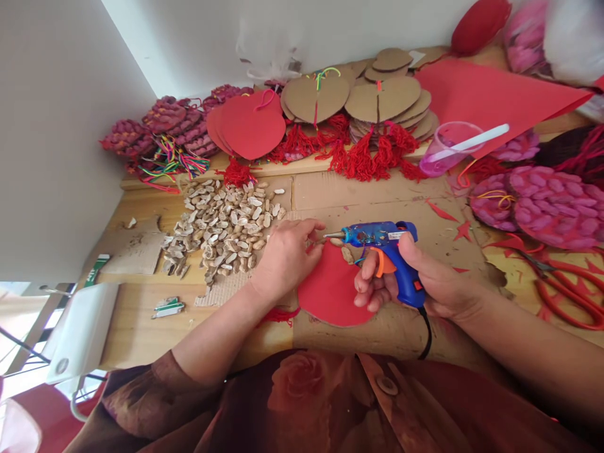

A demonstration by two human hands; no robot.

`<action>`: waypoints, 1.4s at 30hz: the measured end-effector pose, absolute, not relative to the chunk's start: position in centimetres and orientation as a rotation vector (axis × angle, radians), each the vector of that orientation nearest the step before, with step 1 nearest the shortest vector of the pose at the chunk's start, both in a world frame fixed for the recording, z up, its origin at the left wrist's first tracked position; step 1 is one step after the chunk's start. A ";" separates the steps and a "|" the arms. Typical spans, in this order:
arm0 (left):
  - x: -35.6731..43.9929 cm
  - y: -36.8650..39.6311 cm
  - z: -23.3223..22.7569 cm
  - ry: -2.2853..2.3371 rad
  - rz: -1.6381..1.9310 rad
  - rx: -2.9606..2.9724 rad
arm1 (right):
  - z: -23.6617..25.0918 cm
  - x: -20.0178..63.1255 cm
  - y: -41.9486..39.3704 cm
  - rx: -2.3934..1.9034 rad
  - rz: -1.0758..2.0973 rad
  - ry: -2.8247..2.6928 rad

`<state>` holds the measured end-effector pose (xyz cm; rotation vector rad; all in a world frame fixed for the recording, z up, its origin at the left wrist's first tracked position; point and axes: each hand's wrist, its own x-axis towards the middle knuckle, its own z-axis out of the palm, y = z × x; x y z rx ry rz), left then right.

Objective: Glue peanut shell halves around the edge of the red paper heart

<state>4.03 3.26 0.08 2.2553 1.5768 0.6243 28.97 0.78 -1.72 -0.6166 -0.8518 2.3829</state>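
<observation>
At the far left of the wooden table [141, 327] lie a torn cardboard scrap [139, 248] and a small green-and-white item [168, 307]. Next comes a loose heap of pale shell pieces [221, 229], spread just beyond the left hand [285, 258]. That hand rests palm down, fingers curled narrow and pinched at the upper left edge of the red paper shape [330, 292]; whether a shell piece is between the fingertips cannot be told. The red shape lies flat on the table directly in front of the body, between both hands, with a red tassel [278, 314] trailing from its lower left edge. One shell piece [348, 255] sits at its upper edge, just under the gun's barrel. The right hand [419, 283] is wrapped firmly round the grip of the blue glue gun [382, 242], a finger by the orange trigger. The gun's long axis runs nearly level, nozzle pointing left toward the left fingertips and stopping just short of them, above the top edge of the red shape. The left hand is the nearer to that edge. Further right lie red scissors [573, 292], and a pink cup [448, 148] stands well behind.
</observation>
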 end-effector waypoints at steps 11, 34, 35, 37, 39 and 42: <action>4.2 3.4 -0.1 1.525 0.651 2.267 | -1.7 28.9 0.8 -0.643 2.367 -0.877; 0.9 3.9 1.4 1.750 0.652 2.154 | -1.6 29.0 0.8 -0.653 2.369 -0.895; 0.8 3.9 1.4 1.754 0.643 2.157 | -1.6 29.0 0.8 -0.657 2.367 -0.896; 0.7 3.9 1.4 1.755 0.631 2.157 | -1.5 29.0 0.8 -0.665 2.365 -0.890; 0.8 3.9 1.4 1.739 0.628 2.158 | -1.6 29.0 0.8 -0.649 2.373 -0.881; 1.1 3.8 1.2 1.698 0.651 2.167 | -1.6 29.0 0.9 -0.614 2.386 -0.865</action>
